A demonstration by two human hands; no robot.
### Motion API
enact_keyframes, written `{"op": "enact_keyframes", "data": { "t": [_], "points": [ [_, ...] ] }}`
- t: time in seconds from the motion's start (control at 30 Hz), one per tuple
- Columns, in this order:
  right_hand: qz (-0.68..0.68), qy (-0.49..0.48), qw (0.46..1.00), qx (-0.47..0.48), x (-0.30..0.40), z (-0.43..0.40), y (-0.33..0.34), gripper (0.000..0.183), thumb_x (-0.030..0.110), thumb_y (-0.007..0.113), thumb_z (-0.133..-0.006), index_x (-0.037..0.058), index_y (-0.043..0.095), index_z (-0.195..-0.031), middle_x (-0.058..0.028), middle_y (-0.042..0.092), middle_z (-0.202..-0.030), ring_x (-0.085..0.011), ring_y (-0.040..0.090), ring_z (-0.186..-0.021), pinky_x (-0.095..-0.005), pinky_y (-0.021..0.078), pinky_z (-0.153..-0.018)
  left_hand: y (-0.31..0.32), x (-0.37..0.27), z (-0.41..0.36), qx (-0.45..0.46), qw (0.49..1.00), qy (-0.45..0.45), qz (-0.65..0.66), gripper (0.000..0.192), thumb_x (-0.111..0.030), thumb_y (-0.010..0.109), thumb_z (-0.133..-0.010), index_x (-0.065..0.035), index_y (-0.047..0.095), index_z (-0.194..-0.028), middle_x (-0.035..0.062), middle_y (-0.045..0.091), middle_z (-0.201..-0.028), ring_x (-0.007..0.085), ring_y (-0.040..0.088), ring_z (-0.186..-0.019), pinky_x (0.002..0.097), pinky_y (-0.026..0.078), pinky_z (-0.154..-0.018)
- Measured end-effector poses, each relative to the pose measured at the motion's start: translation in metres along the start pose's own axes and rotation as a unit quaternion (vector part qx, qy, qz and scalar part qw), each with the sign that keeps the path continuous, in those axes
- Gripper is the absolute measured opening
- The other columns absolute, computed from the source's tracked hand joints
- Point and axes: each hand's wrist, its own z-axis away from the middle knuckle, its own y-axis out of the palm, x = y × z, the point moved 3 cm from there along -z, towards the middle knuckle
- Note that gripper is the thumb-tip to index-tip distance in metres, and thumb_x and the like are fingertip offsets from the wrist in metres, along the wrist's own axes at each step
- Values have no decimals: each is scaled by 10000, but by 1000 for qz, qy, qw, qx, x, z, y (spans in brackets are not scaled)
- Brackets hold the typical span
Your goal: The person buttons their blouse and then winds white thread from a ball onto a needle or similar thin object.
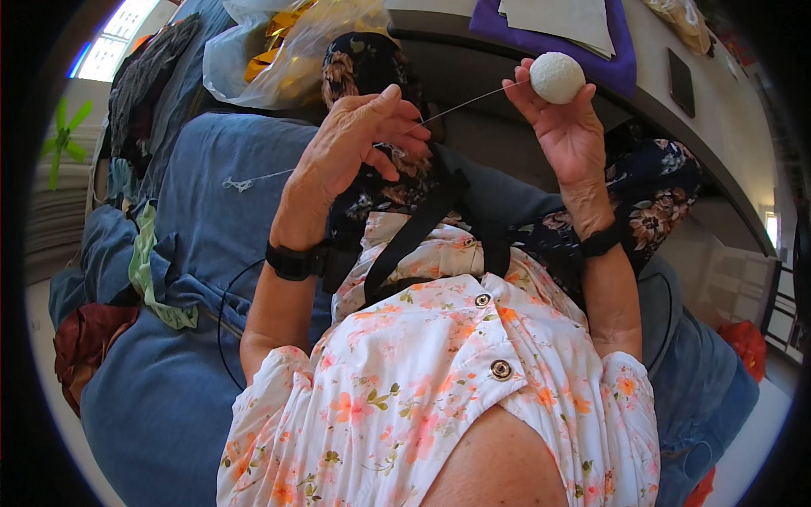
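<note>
My right hand (570, 136) is raised over my lap and holds a round white ball (557, 78) in its fingertips. The ball's surface looks thread-wrapped. From the ball a thin white thread (470, 101) runs taut, slanting down to my left hand (355, 142). That hand has the thread passing among its curled fingers; the exact pinch is hard to see. Past my left wrist the thread comes out again, and its loose, tangled tail (244, 184) rests on the blue sofa cover (209, 146).
Ahead is a white table (646, 57) bearing a purple cloth (624, 44), white sheets (561, 22) and a dark phone (681, 82). A clear plastic bag (231, 66) with gold foil stands ahead on the left. Green cloth (147, 253) and dark clothing (149, 82) lie on the sofa.
</note>
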Motion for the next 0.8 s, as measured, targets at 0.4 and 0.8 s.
{"op": "enact_keyframes", "data": {
  "t": [0.4, 0.8],
  "points": [
    [-122, 40, 991, 28, 9, 0, -3, 699, 368, 681, -830, -51, 381, -1302, -296, 411, -1330, -408, 478, -1208, -525, 379, -1080, -58, -6, 32, -138, 971, 116, -158, 317, -222, 620, -904, -13, 642, -1142, 92, 667, -1081, 174, 638, -1002, 249, 545, -612],
    [-150, 55, 987, 29, 13, 0, -4, 707, 313, 708, -813, -43, 358, -1313, -304, 379, -1347, -425, 461, -1220, -506, 416, -1060, -92, 58, 33, -175, 846, 193, -465, 226, -38, 681, -727, -1, 662, -949, 124, 656, -1020, 315, 609, -967, 372, 470, -838]
  ]
}}
